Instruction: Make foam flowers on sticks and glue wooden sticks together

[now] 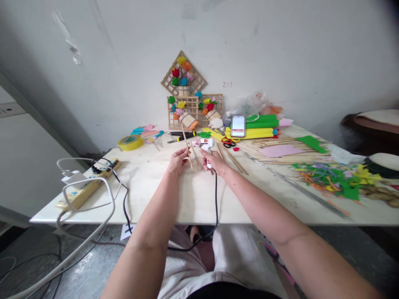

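Note:
My left hand [180, 161] is closed on a thin wooden stick [186, 143] that stands tilted above the table. A white hot glue gun [207, 144] is gripped in my right hand [213, 162], its nozzle end pointing left toward the stick. From the gun's handle a black cord [216, 199] runs down over the table's front edge. The nozzle end looks red and white and is blurred; whether it touches the stick I cannot tell. More wooden sticks [233, 158] lie on the table just right of the gun.
Lattice panels with felt flowers [183, 74] lean on the wall. A power strip [90, 182] with looping cables occupies the left side, near yellow tape [131, 142]. A utility knife [186, 136] and scissors [228, 142] lie behind my hands. Metal wires [296, 185] and felt scraps [339, 178] spread rightward.

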`<action>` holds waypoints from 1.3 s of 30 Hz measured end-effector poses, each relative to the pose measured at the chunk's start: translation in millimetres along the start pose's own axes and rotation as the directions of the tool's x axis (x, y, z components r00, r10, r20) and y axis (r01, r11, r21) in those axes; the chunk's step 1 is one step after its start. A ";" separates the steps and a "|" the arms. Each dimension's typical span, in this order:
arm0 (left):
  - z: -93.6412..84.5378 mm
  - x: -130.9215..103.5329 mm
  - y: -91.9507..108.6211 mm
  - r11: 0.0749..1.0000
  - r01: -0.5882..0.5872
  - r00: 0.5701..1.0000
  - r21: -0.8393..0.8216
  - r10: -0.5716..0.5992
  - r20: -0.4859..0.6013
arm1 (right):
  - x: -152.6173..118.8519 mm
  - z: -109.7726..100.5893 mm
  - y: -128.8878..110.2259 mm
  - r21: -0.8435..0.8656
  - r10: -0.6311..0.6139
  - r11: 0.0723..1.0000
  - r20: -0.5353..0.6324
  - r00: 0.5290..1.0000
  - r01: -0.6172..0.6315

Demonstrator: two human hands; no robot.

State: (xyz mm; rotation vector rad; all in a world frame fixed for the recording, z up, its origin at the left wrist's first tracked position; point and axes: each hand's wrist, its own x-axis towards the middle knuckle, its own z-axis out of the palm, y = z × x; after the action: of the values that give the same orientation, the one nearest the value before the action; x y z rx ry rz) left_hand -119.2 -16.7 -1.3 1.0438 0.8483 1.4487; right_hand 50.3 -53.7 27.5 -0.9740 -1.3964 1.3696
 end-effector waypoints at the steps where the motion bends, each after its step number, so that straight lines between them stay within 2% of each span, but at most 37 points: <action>1: -0.3 0.3 -0.2 1.000 -0.001 1.000 0.000 0.001 0.000 | -0.5 0.2 -0.4 0.001 0.001 1.000 0.001 1.000 -0.001; 8: -4.0 3.5 -3.0 1.000 -0.013 1.000 -0.020 0.013 0.009 | -3.6 1.3 -3.9 -0.001 0.030 1.000 -0.004 1.000 -0.030; 19: -8.4 8.4 -8.0 0.996 -0.034 0.999 -0.079 0.037 0.037 | 1.7 -2.5 6.2 -0.049 0.040 0.998 0.024 0.999 -0.038; 32: -4.2 5.7 -3.7 0.991 -0.050 0.996 -0.123 0.058 0.065 | -3.9 0.6 -1.7 -0.034 0.058 0.998 0.026 0.998 -0.057; 39: -5.0 6.0 -3.6 0.989 -0.053 0.997 -0.141 0.059 0.040 | -4.2 0.5 0.0 -0.048 0.051 0.998 0.031 0.998 -0.049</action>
State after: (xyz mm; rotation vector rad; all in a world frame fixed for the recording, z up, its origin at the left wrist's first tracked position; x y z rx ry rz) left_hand -122.6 -10.0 -5.6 0.9966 0.6799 1.5043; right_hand 50.9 -58.0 27.1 -1.0282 -1.4423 1.3999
